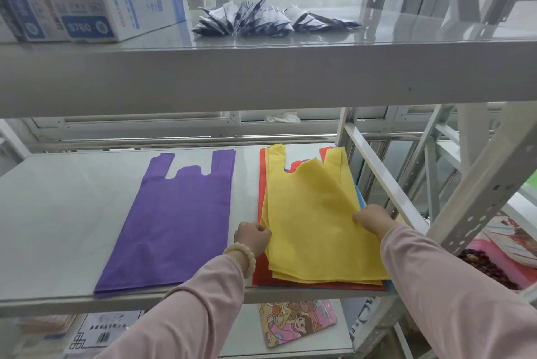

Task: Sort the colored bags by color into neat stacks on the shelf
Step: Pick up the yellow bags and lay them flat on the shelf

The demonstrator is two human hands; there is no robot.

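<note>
Two hands work a mixed pile of bags on the grey shelf (58,228). Left hand (252,238), w/ bead bracelet (241,255) at the wrist, pinches the left edge of the top yellow bag (313,222); right hand (373,220) is closed on its right edge. Red bags (263,274) and a blue bag (361,200) show beneath the yellow. Purple stack (174,228) lies flat just left of the pile, not touching.

blue bags (361,199): mostly hidden under yellow bags (313,219)
box print (84,28): blurred
cartoon mat (296,322): top hidden below shelf (58,242)
</note>
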